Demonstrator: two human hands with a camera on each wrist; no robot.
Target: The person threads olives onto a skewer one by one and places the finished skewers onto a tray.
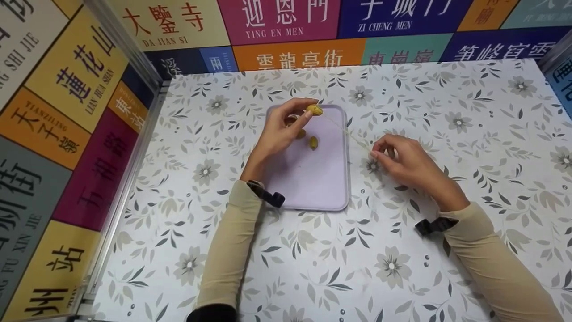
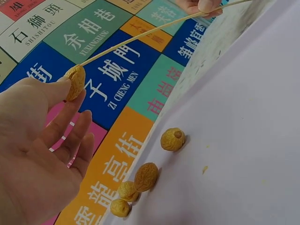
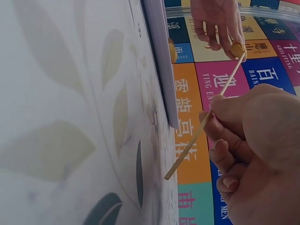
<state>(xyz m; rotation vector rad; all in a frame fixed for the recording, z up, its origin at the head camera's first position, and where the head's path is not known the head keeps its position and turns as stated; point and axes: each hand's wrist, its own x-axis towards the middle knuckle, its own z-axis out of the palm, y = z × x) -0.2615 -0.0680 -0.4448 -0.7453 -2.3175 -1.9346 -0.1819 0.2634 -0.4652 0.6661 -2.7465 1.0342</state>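
My left hand (image 1: 282,129) pinches a yellow, wrinkled small fruit (image 2: 75,83) between thumb and forefinger, its other fingers loosely bent. A thin bamboo skewer (image 3: 187,147) meets that fruit at one end and slants across to my right hand (image 1: 404,160), whose thumb and forefinger pinch it; a short blunt tail sticks out behind the grip. Held up above the far part of a pale purple tray (image 1: 313,190), the fruit stands clear of several others. Those lie on the tray near its far edge, one browner fruit (image 2: 146,176) among them; the left hand partly hides them in the head view.
A table with a floral cover (image 1: 295,250) carries the tray. Upright panels (image 1: 286,27) with coloured sign lettering border the far side and the left. Small yellow crumbs (image 2: 205,169) dot the tray. My right hand is beyond the tray's right edge.
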